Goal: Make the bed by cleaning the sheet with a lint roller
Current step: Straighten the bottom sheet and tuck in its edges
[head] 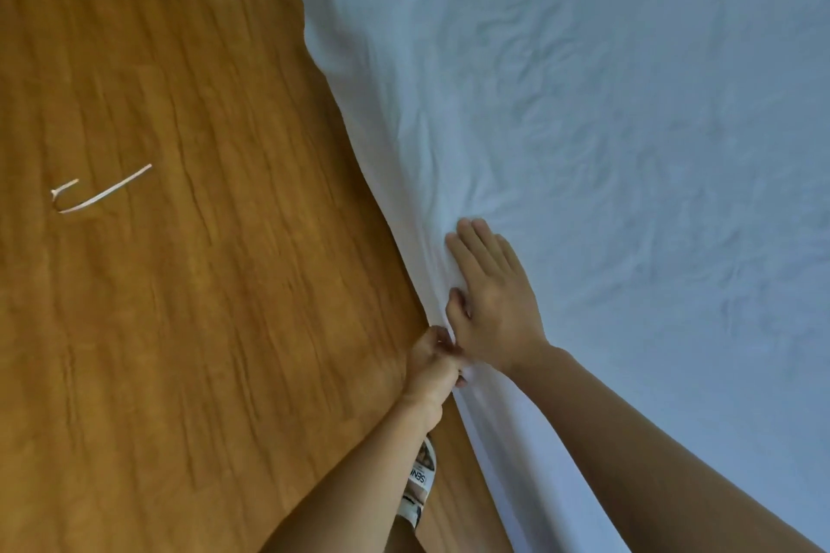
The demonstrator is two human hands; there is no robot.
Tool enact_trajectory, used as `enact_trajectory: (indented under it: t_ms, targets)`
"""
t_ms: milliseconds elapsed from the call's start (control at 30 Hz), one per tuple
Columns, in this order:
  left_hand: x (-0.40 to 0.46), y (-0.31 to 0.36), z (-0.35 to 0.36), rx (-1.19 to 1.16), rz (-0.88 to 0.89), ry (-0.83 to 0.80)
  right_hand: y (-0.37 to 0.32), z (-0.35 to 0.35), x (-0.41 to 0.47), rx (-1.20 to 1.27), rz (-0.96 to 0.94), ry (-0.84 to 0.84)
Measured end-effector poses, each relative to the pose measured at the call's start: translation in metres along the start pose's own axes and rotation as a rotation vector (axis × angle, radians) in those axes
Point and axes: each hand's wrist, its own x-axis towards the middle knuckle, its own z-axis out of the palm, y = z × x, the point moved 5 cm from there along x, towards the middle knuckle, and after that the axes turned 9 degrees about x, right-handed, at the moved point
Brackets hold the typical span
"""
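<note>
Head view: left hand [433, 361] pinches sheet [584, 103]; right hand [492, 299] presses flat.

Bed [673, 440]: covered by a white sheet [584, 103], wrinkled toward the edge, smoother farther in; the sheet is draped over the bed's side down toward the floor. Right hand [489, 296] is laid flat on the sheet at the bed's edge; the hanging fold just below it is gripped by the left hand [433, 361].

Floor [179, 328]: wood-grain boards beside the bed. A bent white strip [96, 191] is seen lying well apart from the bed. A sandal [420, 483] is placed just beside the bed's side.
</note>
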Motion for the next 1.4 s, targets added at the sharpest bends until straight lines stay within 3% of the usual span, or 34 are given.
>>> enact_trajectory:
  t_ms: [67,233,300,433,600,667,767,833,900,1100,1233,1300,1400]
  targets:
    - [0.007,0.015,-0.001,0.004,-0.034,-0.034,0.001,0.001,0.012,-0.017,-0.024,-0.01]
    - [0.07,0.112,-0.051,-0.366,0.054,0.171,0.005,-0.014,0.067,-0.068,-0.01,0.147]
    - [0.1,0.149,-0.065,-0.354,0.099,0.208,0.007,-0.019,0.103,-0.062,0.036,0.167]
    - [0.131,0.162,-0.081,-0.232,-0.004,0.246,0.002,-0.014,0.176,-0.002,0.044,0.244]
    - [0.15,0.148,-0.096,-0.015,-0.238,0.182,0.001,0.021,0.271,-0.028,0.084,0.042]
    - [0.16,0.181,-0.105,0.002,-0.152,0.166,0.004,0.03,0.295,-0.06,0.119,-0.01]
    - [0.169,0.275,-0.15,-0.26,0.159,0.34,0.004,0.038,0.318,-0.071,0.144,-0.036]
    - [0.182,0.325,-0.167,-0.323,0.27,0.264,0.005,0.042,0.33,-0.076,0.15,-0.044]
    - [0.201,0.339,-0.172,-0.302,0.235,0.187,0.005,0.046,0.345,-0.095,0.143,-0.043]
    - [0.214,0.311,-0.189,-0.329,-0.035,0.21,0.002,0.057,0.379,-0.141,0.18,-0.068]
    - [0.215,0.328,-0.194,-0.32,-0.166,0.116,-0.006,0.06,0.395,-0.142,0.251,-0.09]
    - [0.219,0.357,-0.206,-0.256,-0.128,0.089,-0.009,0.059,0.408,-0.137,0.273,-0.099]
    - [0.242,0.423,-0.243,-0.217,0.087,0.202,-0.009,0.058,0.443,-0.122,0.261,-0.096]
